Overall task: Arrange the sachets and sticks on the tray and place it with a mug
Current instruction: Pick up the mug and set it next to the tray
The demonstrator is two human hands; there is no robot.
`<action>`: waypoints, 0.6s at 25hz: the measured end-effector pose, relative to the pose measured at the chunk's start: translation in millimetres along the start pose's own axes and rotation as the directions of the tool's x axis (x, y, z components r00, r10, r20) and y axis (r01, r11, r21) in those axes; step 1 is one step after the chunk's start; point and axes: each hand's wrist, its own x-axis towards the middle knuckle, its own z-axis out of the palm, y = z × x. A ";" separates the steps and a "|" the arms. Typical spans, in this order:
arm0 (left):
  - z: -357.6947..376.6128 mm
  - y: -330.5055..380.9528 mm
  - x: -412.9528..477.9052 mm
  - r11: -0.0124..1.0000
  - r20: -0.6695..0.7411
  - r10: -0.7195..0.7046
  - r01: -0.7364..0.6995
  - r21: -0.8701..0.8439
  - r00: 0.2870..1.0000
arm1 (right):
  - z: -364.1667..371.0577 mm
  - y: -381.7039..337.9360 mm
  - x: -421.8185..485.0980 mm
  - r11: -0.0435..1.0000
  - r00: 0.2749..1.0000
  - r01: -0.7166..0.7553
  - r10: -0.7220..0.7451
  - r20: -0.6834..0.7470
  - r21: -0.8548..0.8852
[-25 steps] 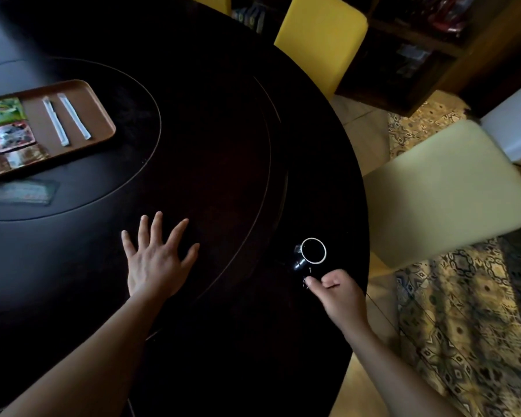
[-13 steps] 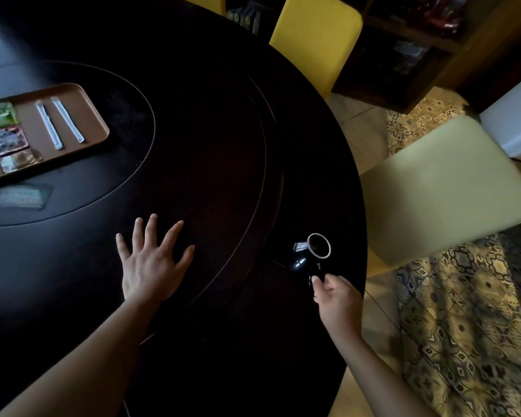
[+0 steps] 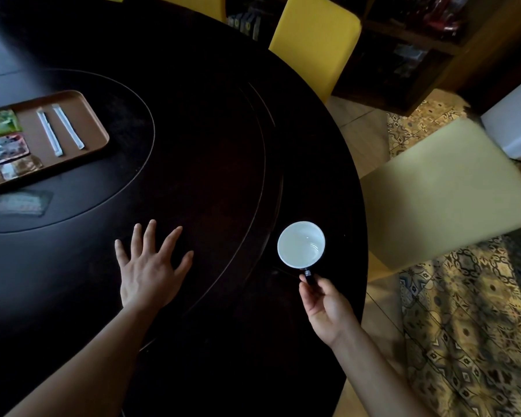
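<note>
Nearest me, right hand [image 3: 324, 299] pinches dark handle of mug [image 3: 301, 245], white inside facing up, near right edge of dark round table [image 3: 211, 164]. I see left hand [image 3: 149, 270] left of mug, released, palm down, fingers spread flat on table. Farther left of mug, brown tray [image 3: 82, 108] carries two white sticks [image 3: 60, 130] side by side, coloured sachets [image 3: 5, 141] in column beside them. Beyond table, yellow chair [image 3: 316, 40].

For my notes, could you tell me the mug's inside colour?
White inside the mug, clearest in the head view.
</note>
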 end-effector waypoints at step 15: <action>1.6 -0.3 -0.5 1.000 -0.010 0.001 -0.001 0.011 1.000 | -15.6 3.4 1.5 0.985 0.987 -0.025 0.052 -0.154 0.169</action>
